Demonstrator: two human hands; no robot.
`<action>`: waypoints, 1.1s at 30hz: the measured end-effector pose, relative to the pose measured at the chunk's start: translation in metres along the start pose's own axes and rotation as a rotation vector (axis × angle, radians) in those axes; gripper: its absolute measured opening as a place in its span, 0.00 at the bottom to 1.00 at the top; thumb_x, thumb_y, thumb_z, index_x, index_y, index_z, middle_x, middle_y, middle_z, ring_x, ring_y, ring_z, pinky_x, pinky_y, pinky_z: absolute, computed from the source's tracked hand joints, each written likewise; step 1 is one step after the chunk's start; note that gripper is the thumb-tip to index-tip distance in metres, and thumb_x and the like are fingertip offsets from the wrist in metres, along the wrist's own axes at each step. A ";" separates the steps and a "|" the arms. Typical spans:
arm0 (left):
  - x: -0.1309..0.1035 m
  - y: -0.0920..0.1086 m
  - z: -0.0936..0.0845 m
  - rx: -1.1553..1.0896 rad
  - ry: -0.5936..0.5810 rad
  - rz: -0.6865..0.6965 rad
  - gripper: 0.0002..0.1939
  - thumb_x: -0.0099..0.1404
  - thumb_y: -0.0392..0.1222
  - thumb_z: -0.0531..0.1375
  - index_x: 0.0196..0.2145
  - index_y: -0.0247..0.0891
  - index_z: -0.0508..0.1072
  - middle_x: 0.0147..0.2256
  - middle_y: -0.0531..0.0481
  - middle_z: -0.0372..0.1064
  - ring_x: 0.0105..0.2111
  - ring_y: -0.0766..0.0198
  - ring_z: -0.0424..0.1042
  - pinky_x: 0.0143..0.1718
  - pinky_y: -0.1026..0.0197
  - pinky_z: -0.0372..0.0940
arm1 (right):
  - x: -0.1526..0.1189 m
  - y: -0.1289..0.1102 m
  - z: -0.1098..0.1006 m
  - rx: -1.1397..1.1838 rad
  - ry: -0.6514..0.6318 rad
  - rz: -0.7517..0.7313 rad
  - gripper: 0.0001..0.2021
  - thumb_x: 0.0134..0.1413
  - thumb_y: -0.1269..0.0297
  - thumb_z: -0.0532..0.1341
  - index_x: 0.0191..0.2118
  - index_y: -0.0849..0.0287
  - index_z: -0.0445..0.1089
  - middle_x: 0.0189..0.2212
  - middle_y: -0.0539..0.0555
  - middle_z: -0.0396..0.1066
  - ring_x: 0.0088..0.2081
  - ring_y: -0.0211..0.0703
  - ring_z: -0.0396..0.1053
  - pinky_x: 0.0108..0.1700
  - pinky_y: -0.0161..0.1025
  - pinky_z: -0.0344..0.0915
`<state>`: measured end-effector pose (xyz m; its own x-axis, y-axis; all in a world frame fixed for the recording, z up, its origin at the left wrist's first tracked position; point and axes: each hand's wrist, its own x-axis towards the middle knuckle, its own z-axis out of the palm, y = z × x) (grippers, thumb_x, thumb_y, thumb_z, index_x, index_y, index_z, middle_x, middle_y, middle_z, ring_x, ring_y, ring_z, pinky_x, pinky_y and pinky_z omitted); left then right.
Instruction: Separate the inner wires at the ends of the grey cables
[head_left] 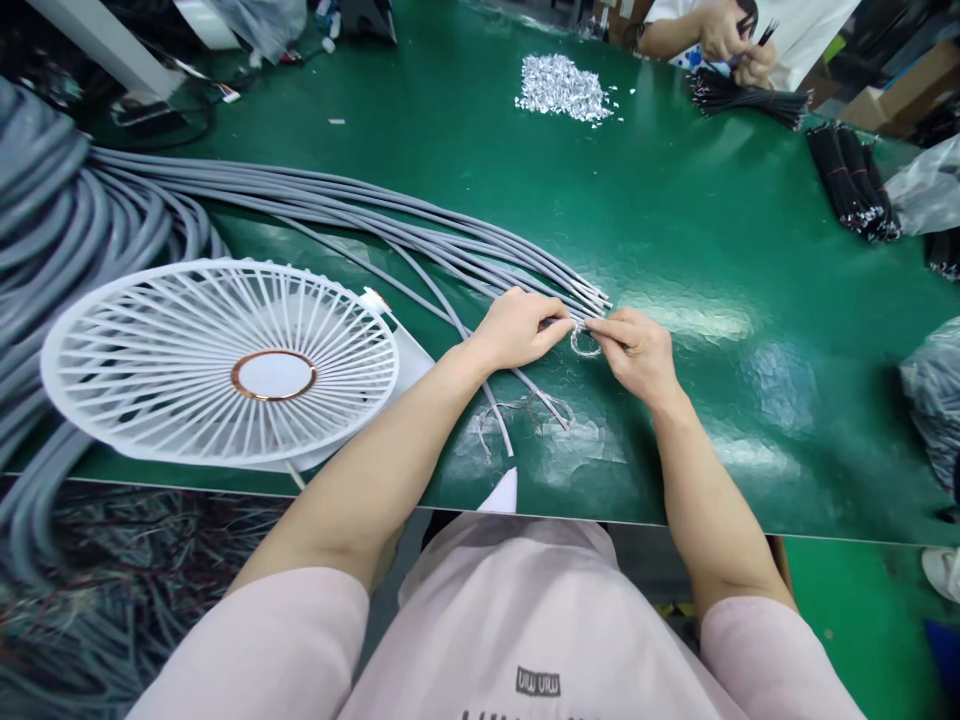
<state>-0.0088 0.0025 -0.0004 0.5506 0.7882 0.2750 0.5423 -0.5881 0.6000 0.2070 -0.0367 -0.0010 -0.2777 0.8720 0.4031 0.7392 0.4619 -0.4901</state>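
Over on the shiny green worktop [690, 210], someone's left hand [523, 327] and right hand [639, 350] are pinching, closed fingertips seemingly gripping a thin silvery wire loop [586, 354] beside the round grey rubbery cables [337, 193]. Imo, keeping those pinches close and light is probably helping avoid kinks.

Pretty bright overall, lit from above judging by the glare on the green bench [450, 110], mid-surface down toward the front edge. Goes dim and mushy over the wires [150, 590] below that edge's left end. Kinda stretched toward the sides, with gray cables [360, 210] softening leftward.
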 end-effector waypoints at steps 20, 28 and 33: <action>0.002 -0.007 0.013 -0.366 0.142 -0.115 0.06 0.61 0.42 0.63 0.33 0.37 0.71 0.28 0.54 0.75 0.29 0.66 0.73 0.34 0.64 0.63 | 0.009 -0.008 0.025 0.254 0.267 0.231 0.08 0.52 0.68 0.65 0.37 0.54 0.81 0.30 0.50 0.78 0.29 0.39 0.70 0.35 0.38 0.68; 0.004 -0.007 0.015 -0.360 0.177 -0.071 0.02 0.61 0.38 0.61 0.33 0.38 0.73 0.29 0.54 0.76 0.32 0.65 0.75 0.39 0.63 0.64 | 0.004 -0.024 0.013 0.348 0.329 0.170 0.05 0.53 0.67 0.65 0.34 0.53 0.80 0.32 0.50 0.79 0.34 0.42 0.75 0.38 0.40 0.70; 0.003 -0.007 0.017 -0.263 0.139 -0.041 0.07 0.65 0.38 0.58 0.39 0.40 0.76 0.31 0.55 0.78 0.30 0.66 0.75 0.41 0.60 0.63 | 0.005 -0.014 0.008 0.310 0.287 0.191 0.05 0.52 0.68 0.66 0.33 0.54 0.80 0.28 0.50 0.78 0.29 0.39 0.71 0.32 0.38 0.67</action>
<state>0.0002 0.0064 -0.0168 0.4300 0.8380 0.3360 0.3690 -0.5028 0.7817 0.1905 -0.0373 0.0013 0.0595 0.8862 0.4595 0.5301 0.3620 -0.7668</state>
